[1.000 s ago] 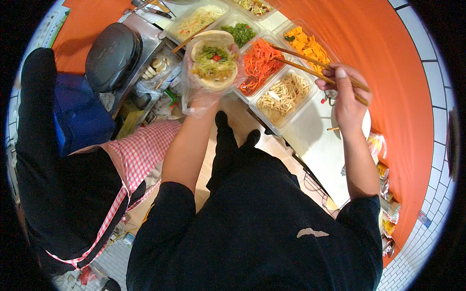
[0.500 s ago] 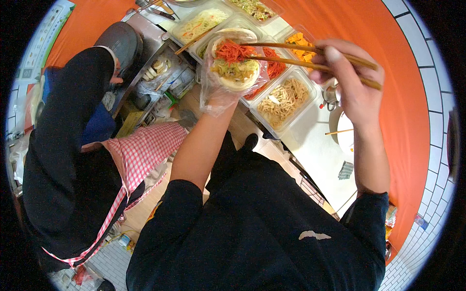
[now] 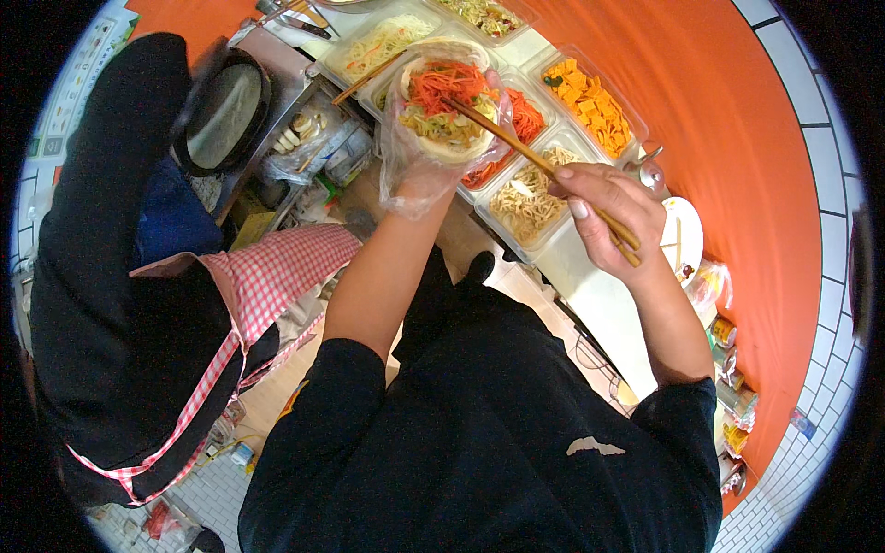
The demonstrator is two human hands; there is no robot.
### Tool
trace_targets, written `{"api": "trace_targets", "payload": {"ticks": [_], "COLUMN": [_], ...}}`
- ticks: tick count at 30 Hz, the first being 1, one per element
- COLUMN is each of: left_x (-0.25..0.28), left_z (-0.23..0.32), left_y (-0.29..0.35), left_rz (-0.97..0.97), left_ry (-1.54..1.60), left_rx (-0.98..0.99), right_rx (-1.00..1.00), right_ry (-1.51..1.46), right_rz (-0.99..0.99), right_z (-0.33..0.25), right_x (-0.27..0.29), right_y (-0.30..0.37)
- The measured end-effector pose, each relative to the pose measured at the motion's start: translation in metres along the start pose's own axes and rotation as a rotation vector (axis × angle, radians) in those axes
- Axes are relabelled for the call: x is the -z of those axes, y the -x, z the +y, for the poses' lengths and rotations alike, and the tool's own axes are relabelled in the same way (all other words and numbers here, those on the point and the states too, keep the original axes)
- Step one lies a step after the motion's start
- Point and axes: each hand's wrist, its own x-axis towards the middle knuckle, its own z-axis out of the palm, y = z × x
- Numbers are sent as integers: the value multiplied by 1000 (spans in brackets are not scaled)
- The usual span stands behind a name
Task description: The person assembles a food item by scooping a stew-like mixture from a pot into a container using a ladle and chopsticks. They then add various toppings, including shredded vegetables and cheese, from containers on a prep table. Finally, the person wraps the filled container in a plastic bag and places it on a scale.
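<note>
My left hand (image 3: 429, 180), covered by a clear plastic bag (image 3: 403, 152), holds up a split round bun (image 3: 449, 150). Shredded orange-red carrot (image 3: 447, 85) lies over pale green shredded vegetable (image 3: 433, 124) inside it. My right hand (image 3: 616, 210) is closed around a pair of wooden chopsticks (image 3: 525, 152), which look pressed together. Their tips touch the carrot in the bun. Just beyond the bun stand clear tubs, one with more carrot (image 3: 526, 120) and one with pale brown strips (image 3: 537, 195) nearest my right hand.
Farther back are tubs of orange-yellow pieces (image 3: 590, 106) and pale shreds (image 3: 392, 44). A white plate (image 3: 682, 235) lies to the right of my right hand. At left, a co-worker in a checked apron (image 3: 277, 267) stands by a round dark griddle (image 3: 226, 111).
My right hand has come lower and nearer, and the chopsticks have closed together and now slant down to the right. The co-worker's arm has moved, and the griddle surface shows.
</note>
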Motion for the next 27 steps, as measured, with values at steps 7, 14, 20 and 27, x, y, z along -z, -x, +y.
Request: {"api": "trace_targets", "payload": {"ticks": [7, 14, 20, 27], "left_x": [-2, -9, -20, -48], "left_z": [-3, -7, -21, -42], "left_y": [-1, 7, 17, 28], "left_rz": [88, 47, 267, 337], "left_ry": [-95, -117, -61, -18], "left_rx": [-133, -54, -164, -281], "right_rx": [11, 117, -204, -627], "right_ry": [48, 74, -266, -358], "right_rz": [41, -81, 197, 542], "right_z": [-8, -19, -49, -36], "right_x": [7, -2, 23, 66], "right_y": [-9, 7, 7, 55]}}
